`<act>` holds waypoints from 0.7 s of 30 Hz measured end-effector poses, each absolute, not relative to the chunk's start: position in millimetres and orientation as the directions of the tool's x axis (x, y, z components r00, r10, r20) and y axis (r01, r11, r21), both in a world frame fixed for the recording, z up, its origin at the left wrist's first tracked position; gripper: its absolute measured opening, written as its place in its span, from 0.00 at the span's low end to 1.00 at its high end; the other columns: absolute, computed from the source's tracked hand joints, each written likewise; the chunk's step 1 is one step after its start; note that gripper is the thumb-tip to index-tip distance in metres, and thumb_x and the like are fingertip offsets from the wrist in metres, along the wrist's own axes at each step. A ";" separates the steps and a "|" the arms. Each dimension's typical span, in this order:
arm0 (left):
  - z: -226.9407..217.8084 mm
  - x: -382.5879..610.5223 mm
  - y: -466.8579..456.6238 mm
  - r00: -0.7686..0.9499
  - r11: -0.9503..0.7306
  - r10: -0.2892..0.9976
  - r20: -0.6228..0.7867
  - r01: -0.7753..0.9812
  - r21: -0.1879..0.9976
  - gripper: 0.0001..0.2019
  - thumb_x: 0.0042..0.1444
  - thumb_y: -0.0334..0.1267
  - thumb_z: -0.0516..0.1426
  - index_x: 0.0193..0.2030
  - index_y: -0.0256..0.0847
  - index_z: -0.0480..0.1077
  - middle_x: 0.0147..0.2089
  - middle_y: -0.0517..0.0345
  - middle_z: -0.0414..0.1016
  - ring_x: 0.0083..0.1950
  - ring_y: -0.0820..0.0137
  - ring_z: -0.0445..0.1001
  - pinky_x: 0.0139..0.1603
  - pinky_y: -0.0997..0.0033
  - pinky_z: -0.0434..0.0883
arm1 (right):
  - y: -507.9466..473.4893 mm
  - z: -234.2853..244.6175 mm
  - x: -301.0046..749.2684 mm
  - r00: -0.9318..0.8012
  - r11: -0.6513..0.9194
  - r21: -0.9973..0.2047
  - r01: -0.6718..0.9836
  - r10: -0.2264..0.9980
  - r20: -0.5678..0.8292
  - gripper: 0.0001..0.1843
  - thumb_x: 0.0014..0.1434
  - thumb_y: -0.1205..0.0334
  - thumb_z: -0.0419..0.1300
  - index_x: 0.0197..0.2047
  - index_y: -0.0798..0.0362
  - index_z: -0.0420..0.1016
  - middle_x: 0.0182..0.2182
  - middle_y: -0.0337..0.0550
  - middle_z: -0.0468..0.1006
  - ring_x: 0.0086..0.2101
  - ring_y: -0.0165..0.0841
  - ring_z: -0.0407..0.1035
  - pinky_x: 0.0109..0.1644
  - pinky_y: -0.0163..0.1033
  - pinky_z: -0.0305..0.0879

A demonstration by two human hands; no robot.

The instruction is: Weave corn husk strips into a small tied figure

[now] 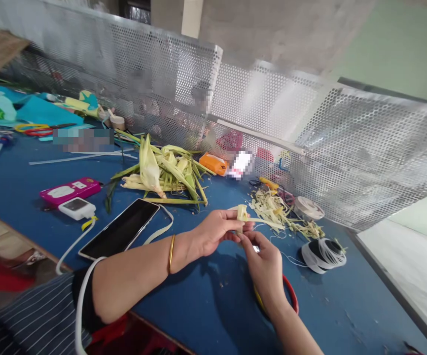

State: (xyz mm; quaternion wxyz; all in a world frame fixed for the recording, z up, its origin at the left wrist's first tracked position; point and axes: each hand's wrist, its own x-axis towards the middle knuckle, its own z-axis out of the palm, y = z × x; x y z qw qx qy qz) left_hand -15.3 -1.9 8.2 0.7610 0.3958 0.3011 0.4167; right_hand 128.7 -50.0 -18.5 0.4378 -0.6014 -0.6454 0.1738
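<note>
My left hand (215, 231), a gold bangle on its wrist, pinches a small folded piece of pale corn husk (242, 213) between thumb and fingers. A husk strip extends from it to the right. Thumb and forefinger of my right hand (263, 259) close on the lower end of the same piece. Beneath my right hand and wrist show the red and yellow handles of scissors (291, 292); their blades are mostly hidden. To the right sits a dark spool wound with white thread (323, 256), its loose end trailing toward my hands. Husk scraps (272, 209) lie just beyond.
A heap of corn husks (169, 167) lies beyond my left forearm, near an orange packet (213, 163). Left are a phone (121, 229), a white device with a cable (76, 208) and a magenta box (69, 191). A perforated metal screen (258, 98) borders the blue table (198, 305).
</note>
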 end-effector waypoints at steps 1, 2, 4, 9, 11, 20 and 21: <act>8.5 -15.4 -2.0 0.478 0.331 0.870 -0.121 -0.384 0.862 0.11 0.52 0.28 0.60 0.42 0.35 0.79 0.45 0.45 0.80 0.42 0.70 0.76 0.29 0.79 0.65 | -50.2 -18.9 127.8 0.094 0.213 -0.778 0.590 0.940 0.328 0.19 0.61 0.45 0.57 0.30 0.52 0.74 0.25 0.38 0.75 0.28 0.33 0.66 0.33 0.35 0.59; 8.6 -15.5 -1.8 0.485 0.319 0.867 -0.112 -0.369 0.873 0.11 0.52 0.30 0.60 0.43 0.35 0.79 0.45 0.45 0.80 0.41 0.71 0.76 0.28 0.79 0.64 | -50.5 -18.9 127.0 0.086 0.215 -0.793 0.570 0.944 0.317 0.20 0.62 0.46 0.56 0.28 0.52 0.74 0.23 0.37 0.72 0.26 0.31 0.64 0.32 0.35 0.57; 8.4 -16.0 -0.8 0.484 0.284 0.870 -0.093 -0.338 0.897 0.11 0.54 0.33 0.61 0.43 0.35 0.79 0.44 0.45 0.80 0.40 0.71 0.76 0.26 0.79 0.62 | -51.1 -18.1 125.5 0.069 0.239 -0.799 0.553 0.942 0.329 0.20 0.61 0.47 0.57 0.25 0.52 0.72 0.21 0.35 0.69 0.25 0.30 0.61 0.31 0.34 0.56; 7.8 -18.1 1.1 0.433 0.223 0.898 -0.083 -0.285 0.932 0.10 0.52 0.36 0.62 0.39 0.33 0.80 0.40 0.45 0.81 0.39 0.70 0.76 0.22 0.79 0.57 | -54.3 -13.8 123.9 -0.025 0.245 -0.852 0.462 0.964 0.264 0.17 0.61 0.51 0.58 0.26 0.53 0.73 0.23 0.36 0.70 0.27 0.30 0.61 0.30 0.33 0.55; 8.0 -18.3 1.1 0.427 0.225 0.900 -0.089 -0.280 0.933 0.10 0.51 0.37 0.62 0.38 0.33 0.80 0.39 0.45 0.80 0.37 0.71 0.75 0.22 0.79 0.56 | -55.9 -12.4 124.0 -0.049 0.234 -0.872 0.431 0.970 0.236 0.16 0.60 0.51 0.58 0.26 0.53 0.72 0.23 0.36 0.69 0.27 0.30 0.60 0.30 0.33 0.55; 8.0 -18.8 2.0 0.406 0.219 0.909 -0.099 -0.260 0.940 0.11 0.49 0.41 0.64 0.37 0.35 0.79 0.40 0.46 0.81 0.33 0.73 0.73 0.20 0.77 0.48 | -59.8 0.0 122.8 -0.196 0.228 -0.831 0.508 0.970 0.146 0.17 0.60 0.54 0.56 0.23 0.52 0.65 0.21 0.35 0.65 0.25 0.29 0.57 0.28 0.34 0.52; 8.1 -19.0 2.0 0.401 0.216 0.911 -0.100 -0.257 0.942 0.12 0.49 0.41 0.64 0.37 0.35 0.79 0.40 0.46 0.81 0.33 0.73 0.73 0.20 0.76 0.47 | -60.3 1.3 122.6 -0.218 0.234 -0.822 0.519 0.966 0.138 0.17 0.60 0.54 0.55 0.23 0.52 0.65 0.21 0.35 0.65 0.25 0.29 0.57 0.28 0.34 0.52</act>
